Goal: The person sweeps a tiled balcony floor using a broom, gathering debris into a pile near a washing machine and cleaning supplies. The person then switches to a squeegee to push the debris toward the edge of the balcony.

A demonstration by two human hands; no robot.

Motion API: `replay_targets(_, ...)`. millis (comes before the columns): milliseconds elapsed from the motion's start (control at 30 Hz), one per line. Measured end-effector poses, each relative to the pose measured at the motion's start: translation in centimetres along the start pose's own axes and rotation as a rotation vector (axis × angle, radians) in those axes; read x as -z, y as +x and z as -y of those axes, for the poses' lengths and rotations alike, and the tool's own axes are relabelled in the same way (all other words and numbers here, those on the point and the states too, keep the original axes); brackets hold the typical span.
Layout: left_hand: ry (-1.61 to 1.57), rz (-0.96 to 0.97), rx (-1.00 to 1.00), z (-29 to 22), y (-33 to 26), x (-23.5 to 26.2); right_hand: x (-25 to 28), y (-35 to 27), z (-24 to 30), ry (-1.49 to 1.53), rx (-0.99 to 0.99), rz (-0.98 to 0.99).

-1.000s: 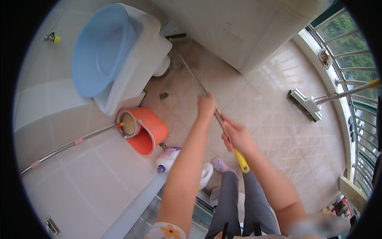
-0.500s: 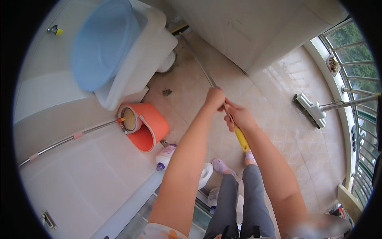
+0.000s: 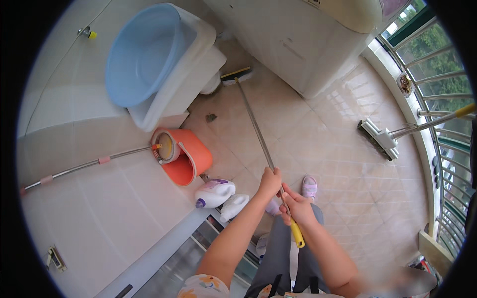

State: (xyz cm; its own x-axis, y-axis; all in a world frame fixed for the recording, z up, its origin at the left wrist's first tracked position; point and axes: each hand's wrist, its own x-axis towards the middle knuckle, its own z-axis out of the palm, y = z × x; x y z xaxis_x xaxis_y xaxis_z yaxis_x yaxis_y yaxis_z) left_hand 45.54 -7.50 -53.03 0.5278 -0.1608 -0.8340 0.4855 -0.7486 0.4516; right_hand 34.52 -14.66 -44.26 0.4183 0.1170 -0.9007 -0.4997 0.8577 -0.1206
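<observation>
The left hand (image 3: 270, 183) and right hand (image 3: 299, 204) wrap their fingers around the long-handled floor tool (image 3: 255, 124), its head (image 3: 236, 75) at upper centre. Sweeping seems underway; the next stroke probably calls for firm, low pressure.

Left hand (image 3: 270, 183) clenches just ahead of curled right hand (image 3: 299, 205).

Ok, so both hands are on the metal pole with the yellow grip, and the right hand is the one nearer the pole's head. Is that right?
Not quite: the head view shows the left hand nearer the pole's head; the right hand is nearer the yellow grip. Both are on the metal pole, as you say.
</observation>
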Motion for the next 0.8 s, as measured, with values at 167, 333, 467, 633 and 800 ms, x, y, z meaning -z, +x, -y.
replay_targets(167, -0.389, -0.092, -0.029, 4.5, -0.6, -0.6, 0.6, -4.2, -3.4, -0.036, -0.029, 0.003)
replay_targets(333, -0.497, -0.078, 0.103, 5.4, -5.6, -2.6, 2.5, -10.1, -5.2, -0.311, -0.007, -0.104)
replay_targets(467, -0.482, 0.043, 0.129, 7.3, -11.4, -5.5, 4.5, -15.9, -6.8, -0.452, -0.06, -0.204)
replay_targets(633, -0.485, 0.023, 0.135, 9.7, -13.3, -7.1, 2.5, -17.7, -7.5, -0.47, -0.113, -0.28)
replay_targets(800, -0.369, -0.088, 0.101, 12.4, -3.0, -2.9, -2.0, -9.3, -7.3, -0.573, -0.06, -0.231)
